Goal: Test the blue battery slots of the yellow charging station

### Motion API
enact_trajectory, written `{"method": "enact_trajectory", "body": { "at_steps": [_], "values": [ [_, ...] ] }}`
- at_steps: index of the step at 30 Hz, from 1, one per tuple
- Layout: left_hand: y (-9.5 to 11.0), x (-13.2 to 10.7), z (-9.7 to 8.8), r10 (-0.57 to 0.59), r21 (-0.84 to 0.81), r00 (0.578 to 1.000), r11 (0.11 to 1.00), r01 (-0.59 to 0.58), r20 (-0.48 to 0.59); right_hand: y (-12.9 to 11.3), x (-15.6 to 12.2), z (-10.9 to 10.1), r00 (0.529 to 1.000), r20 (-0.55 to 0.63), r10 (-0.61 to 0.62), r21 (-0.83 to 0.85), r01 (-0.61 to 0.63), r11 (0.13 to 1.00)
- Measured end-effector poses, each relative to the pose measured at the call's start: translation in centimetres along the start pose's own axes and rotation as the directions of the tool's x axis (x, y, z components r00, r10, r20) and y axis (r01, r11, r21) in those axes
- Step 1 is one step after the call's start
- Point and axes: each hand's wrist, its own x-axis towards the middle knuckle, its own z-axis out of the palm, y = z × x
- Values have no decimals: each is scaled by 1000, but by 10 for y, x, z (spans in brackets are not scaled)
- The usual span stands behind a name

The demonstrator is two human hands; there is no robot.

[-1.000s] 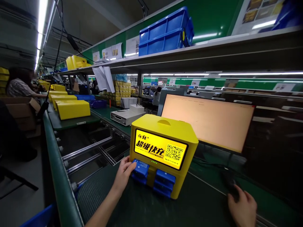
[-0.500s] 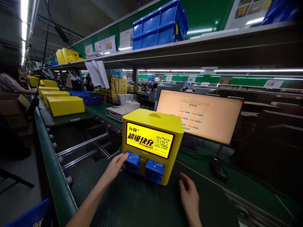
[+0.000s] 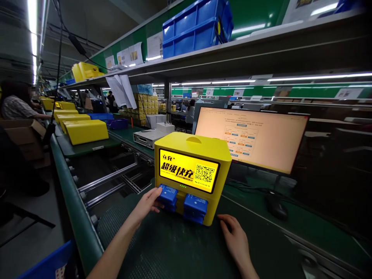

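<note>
A yellow power bank charging cabinet [image 3: 193,144] stands upright on the dark green work surface [image 3: 174,252], its front screen lit with large characters and a QR code. Several blue power banks jut from two openings below the screen, a left group [image 3: 168,193] and a right group [image 3: 195,207]. My left hand [image 3: 147,205] is closed at the left edge of the left power bank, fingertips on its top corner and the other fingers beside it. To the right of the cabinet, my right hand [image 3: 235,237] holds nothing; its fingers are loosely bent and apart, close to the cabinet's lower corner.
Behind the cabinet are a lit monitor [image 3: 252,135] and a grey device [image 3: 148,137]. A black mouse [image 3: 276,207] lies at right. Yellow housings [image 3: 85,131] line the conveyor at left, where a person [image 3: 19,102] sits. Blue crates [image 3: 194,31] rest on the overhead shelf.
The view has shifted slightly, so the scene sits a little farther right. My right hand has come closer to the cabinet's lower right corner. My left hand stays at the left power bank.
</note>
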Motion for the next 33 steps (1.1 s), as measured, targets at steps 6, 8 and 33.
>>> {"method": "enact_trajectory", "body": {
  "at_steps": [6, 8, 33],
  "values": [
    [5, -2, 4, 9, 24, 999, 1000, -9, -39, 2, 0, 0, 1000, 0, -6, -5, 6, 1000],
    [5, -2, 4, 13, 47, 999, 999, -11, -51, 2, 0, 0, 1000, 5, -3, -2, 3, 1000],
    [-16, 2, -3, -178, -57, 972, 980, 189, 152, 4, 3, 1, 1000, 9, -23, -13, 23, 1000]
  ]
}}
